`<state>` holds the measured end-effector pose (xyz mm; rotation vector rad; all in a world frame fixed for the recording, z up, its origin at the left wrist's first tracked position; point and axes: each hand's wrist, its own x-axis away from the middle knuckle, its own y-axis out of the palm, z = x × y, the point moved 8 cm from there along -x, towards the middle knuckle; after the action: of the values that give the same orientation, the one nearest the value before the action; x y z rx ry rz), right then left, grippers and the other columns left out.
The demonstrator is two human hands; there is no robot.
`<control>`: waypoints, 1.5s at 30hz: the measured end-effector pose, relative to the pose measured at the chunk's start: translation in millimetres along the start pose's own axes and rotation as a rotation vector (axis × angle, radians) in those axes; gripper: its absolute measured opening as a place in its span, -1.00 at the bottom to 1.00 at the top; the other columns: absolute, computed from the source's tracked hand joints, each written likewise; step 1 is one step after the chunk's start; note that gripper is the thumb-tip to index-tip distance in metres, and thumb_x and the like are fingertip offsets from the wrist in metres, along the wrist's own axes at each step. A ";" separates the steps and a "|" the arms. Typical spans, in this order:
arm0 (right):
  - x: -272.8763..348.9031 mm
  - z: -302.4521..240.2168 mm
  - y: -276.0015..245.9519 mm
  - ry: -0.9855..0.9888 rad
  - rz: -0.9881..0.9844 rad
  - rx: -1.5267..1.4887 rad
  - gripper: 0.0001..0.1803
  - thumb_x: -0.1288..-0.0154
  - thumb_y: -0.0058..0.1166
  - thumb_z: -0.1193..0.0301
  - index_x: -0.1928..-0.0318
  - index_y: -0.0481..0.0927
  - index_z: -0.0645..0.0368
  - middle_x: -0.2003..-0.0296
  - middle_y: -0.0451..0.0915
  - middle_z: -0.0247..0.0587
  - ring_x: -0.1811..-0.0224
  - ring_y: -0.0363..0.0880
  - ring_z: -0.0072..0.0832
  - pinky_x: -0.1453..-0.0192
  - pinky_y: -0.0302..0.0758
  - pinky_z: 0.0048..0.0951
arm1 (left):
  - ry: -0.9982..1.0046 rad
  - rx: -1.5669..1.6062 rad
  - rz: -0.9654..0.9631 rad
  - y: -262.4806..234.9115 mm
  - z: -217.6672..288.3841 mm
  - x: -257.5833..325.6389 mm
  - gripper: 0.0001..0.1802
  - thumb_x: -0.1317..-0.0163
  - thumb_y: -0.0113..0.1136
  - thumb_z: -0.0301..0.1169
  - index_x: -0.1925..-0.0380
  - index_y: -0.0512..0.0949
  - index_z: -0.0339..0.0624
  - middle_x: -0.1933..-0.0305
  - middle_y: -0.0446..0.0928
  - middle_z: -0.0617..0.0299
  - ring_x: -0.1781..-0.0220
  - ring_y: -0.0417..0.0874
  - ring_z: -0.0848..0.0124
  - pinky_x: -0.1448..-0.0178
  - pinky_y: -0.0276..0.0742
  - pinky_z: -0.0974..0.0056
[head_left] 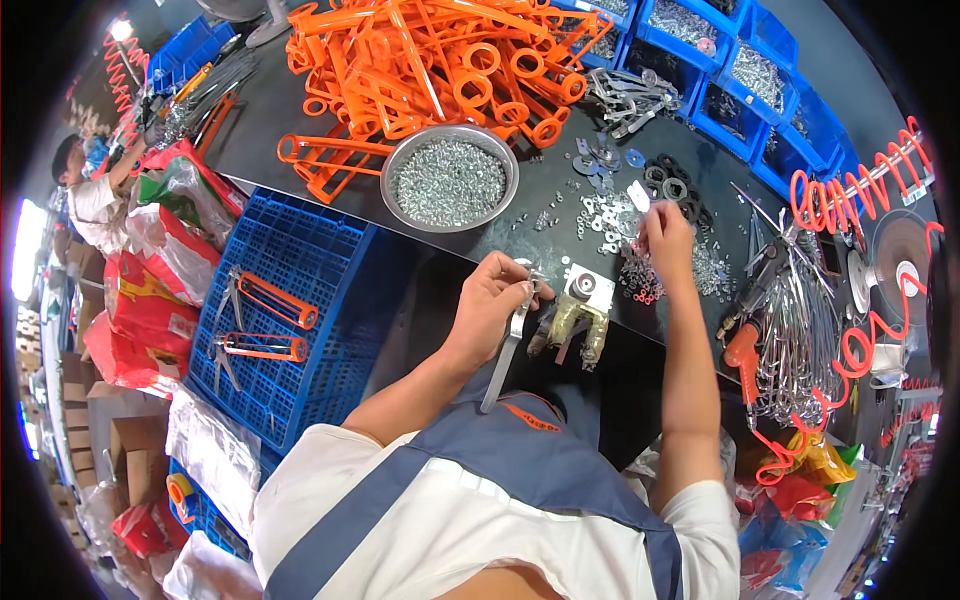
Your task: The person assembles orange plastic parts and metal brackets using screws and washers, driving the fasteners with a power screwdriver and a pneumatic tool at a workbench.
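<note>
Right now I am holding a flat metal strip [506,352] in my left hand [492,300], the grip clenched round its upper end while the strip is hanging down past the near edge of the dark worktop [330,120]. My right hand [665,232] is reaching further out, its fingertips pinching something small over the scattered washers [607,215]; I cannot tell exactly what it is grasping. Between my two hands a brass-coloured fixture [578,312] is sitting at the worktop's edge, just beside the strip. A round metal bowl of small screws [450,178] is standing beyond my left hand, and behind it a big pile of orange plastic handles [430,65] is crowding the far side. Blue bins [720,60] of hardware are lining the back right. To my right a heap of bent wire parts [800,330] is lying next to an orange-handled tool [745,355] with a coiled orange hose [850,190]. Down to my left a blue crate [290,310] is holding two finished orange-handled pieces [265,322]. Another person [85,190] is working at the far left.
</note>
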<state>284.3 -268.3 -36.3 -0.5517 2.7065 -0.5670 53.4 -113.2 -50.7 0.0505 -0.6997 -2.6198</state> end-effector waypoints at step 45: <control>146.5 123.7 -286.4 0.653 0.338 1.239 -0.73 -0.16 0.02 0.32 0.33 0.65 0.28 0.27 0.60 0.20 0.17 0.60 0.07 0.10 0.53 -0.05 | -0.157 0.226 -0.289 34.6 -12.2 2.4 -0.32 -0.01 0.28 -0.46 -0.15 0.24 -0.39 0.05 0.50 -0.15 0.12 0.60 0.24 -0.01 0.55 0.21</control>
<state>289.9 -612.5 -51.7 0.4839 2.1589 -2.2941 66.5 -147.0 -44.5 0.0126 -1.1171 -2.8251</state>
